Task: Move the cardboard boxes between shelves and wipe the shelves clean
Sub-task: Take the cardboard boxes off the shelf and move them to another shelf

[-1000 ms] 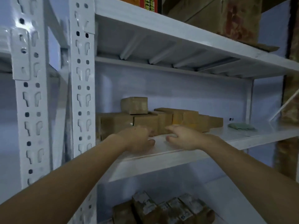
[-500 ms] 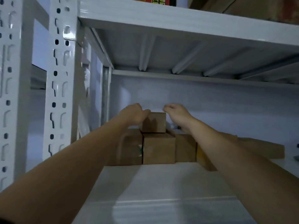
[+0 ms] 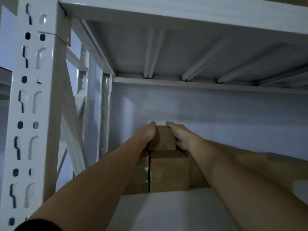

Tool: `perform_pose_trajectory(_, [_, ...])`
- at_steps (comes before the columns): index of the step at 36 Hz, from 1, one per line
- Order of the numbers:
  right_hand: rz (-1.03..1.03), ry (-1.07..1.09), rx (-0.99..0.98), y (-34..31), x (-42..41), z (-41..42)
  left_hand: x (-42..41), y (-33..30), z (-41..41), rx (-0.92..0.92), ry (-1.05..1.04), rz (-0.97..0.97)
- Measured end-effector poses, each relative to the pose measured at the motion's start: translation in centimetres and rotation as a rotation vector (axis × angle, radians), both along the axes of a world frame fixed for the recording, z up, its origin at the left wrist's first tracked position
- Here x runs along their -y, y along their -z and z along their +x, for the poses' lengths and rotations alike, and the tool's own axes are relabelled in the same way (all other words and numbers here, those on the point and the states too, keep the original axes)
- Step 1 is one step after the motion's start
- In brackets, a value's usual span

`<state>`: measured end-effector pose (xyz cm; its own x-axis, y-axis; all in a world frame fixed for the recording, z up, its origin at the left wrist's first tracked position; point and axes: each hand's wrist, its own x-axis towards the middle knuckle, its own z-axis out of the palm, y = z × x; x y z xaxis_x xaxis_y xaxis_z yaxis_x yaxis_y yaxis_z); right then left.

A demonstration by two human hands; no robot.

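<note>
Cardboard boxes (image 3: 170, 172) sit at the rear left of the white shelf (image 3: 166, 212), against the back wall.

Head view: one small top box (image 3: 165, 139) is stacked on the lower row, resting across the seam between two larger boxes. The left hand (image 3: 148, 133) presses flat against the top box's left face; the right hand (image 3: 180, 139) presses against its right face. Fingers of both hands reach toward the rear edge, with tips curling over the top back corners. The box is clamped between the two palms; whether the fingertips hook behind it cannot be determined.

Key relation: the top box lies directly between the hands, centred, with neither hand nearer. Its visible faces suggest depth runs away from the viewer, in line with both forearms. Judgement: the likely next move is a straight lift and pull toward the body, clearing the lower boxes. Uneven palm pressure could twist the box or drag a lower one.
</note>
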<state>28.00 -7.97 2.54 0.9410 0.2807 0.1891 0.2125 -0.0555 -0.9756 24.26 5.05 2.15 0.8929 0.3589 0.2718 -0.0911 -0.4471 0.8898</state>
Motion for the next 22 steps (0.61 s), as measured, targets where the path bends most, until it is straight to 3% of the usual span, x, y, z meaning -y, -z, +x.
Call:
perform_pose_trajectory(11, [0.218,-0.010,0.113,1.4,4.0,-5.3,5.7,1.2,-7.2,0.310,-0.020,-0.369])
perform_pose_trajectory(15, [0.250,-0.014,0.106,3.8,6.7,-8.8,8.8,3.4,-12.6,0.368,-0.054,-0.314])
perform_pose_trajectory(22, [0.260,-0.206,0.123,9.4,11.4,-17.9,13.6,7.7,-23.0,0.396,-0.020,-0.336])
